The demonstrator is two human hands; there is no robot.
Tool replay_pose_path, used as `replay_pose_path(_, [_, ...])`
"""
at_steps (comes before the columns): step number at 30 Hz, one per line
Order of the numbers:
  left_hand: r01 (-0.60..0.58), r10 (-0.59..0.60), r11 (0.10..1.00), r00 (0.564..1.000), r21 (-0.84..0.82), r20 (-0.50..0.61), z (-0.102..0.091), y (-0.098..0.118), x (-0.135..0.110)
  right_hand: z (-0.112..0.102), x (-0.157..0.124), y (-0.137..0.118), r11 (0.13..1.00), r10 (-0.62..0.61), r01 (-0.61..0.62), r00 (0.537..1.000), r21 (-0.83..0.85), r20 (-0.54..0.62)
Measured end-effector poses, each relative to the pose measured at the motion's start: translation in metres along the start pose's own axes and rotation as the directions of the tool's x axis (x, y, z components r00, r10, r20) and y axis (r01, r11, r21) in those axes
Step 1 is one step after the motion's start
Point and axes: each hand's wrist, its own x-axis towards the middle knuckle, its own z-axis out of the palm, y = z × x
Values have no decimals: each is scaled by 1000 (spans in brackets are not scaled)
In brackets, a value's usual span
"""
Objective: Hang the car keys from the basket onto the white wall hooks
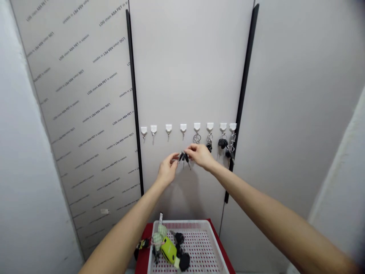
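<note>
A bunch of keys (184, 156) with black heads is held up between my two hands, just below the row of white hooks (183, 128) on the cabinet door. My left hand (168, 167) closes its thumb and fingers on the left side of the bunch. From the right, my right hand (199, 154) pinches the top of it; any ring there is hidden by the fingers. On the right-hand hooks hang more keys (222, 143), partly behind my right hand. The hooks to the left carry nothing.
Below stands a white perforated basket (199, 225) on a red surface (144, 262). Inside its left part lie a yellow-green tag (169, 250), several black-headed keys and a pale green checked charm (157, 240). Black handle strips (134, 95) edge the door.
</note>
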Motion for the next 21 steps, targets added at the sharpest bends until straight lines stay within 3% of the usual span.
replay_pose_path(3, [25,-24,997,1000,70,-12,3,10,25,-5,33,-9,990,-35,15,990,-139,-137])
replay_pose_path(6, [54,-52,986,998,160,-21,5,21,40,-7,52,-14,966,-55,5,980,-258,-190])
replay_pose_path(12, [144,-138,959,990,243,-41,5,25,45,-4,63,-10,897,-40,-23,990,-442,-133])
replay_pose_path(15, [131,-130,963,991,236,-23,5,20,27,-4,53,-6,898,-95,11,981,-440,-170])
replay_pose_path(18, [122,-135,967,990,224,46,7,6,-7,-1,24,6,896,-185,78,960,-437,-208])
replay_pose_path(21, [150,-188,964,968,220,164,12,-16,-55,14,-27,32,898,-165,145,986,-416,-11])
